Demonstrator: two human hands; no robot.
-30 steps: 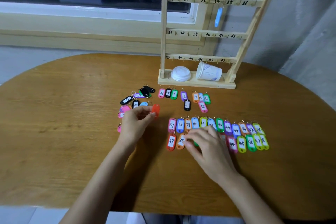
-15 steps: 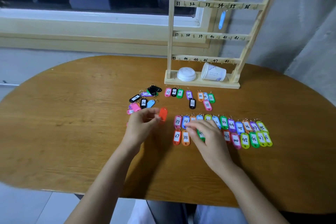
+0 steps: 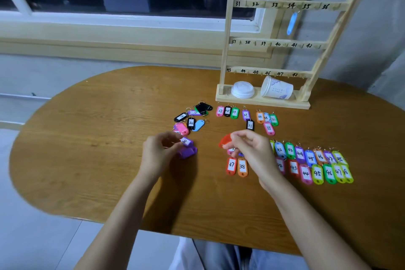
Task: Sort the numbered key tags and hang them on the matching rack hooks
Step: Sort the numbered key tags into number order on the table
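My right hand (image 3: 252,151) pinches a red key tag (image 3: 225,140) just above the table, over the left end of two sorted rows of numbered tags (image 3: 311,162) running from 37 to 48. My left hand (image 3: 158,152) is curled with its fingertips against two purple tags (image 3: 186,148); whether it grips one is unclear. Loose unsorted tags (image 3: 190,121) lie behind the left hand. A short row of tags numbered 27 to 36 (image 3: 247,116) lies before the wooden rack (image 3: 225,55). One blue tag (image 3: 292,23) hangs under the 34–35 hooks.
A white lid (image 3: 242,89) and a tipped paper cup (image 3: 277,91) lie on the rack's base. The oval wooden table (image 3: 87,149) stands against a window sill and wall. My knees show under the near edge.
The red tag has passed from my left hand to my right hand. My left hand dropped to the purple tags. My right hand lifted off the sorted rows.
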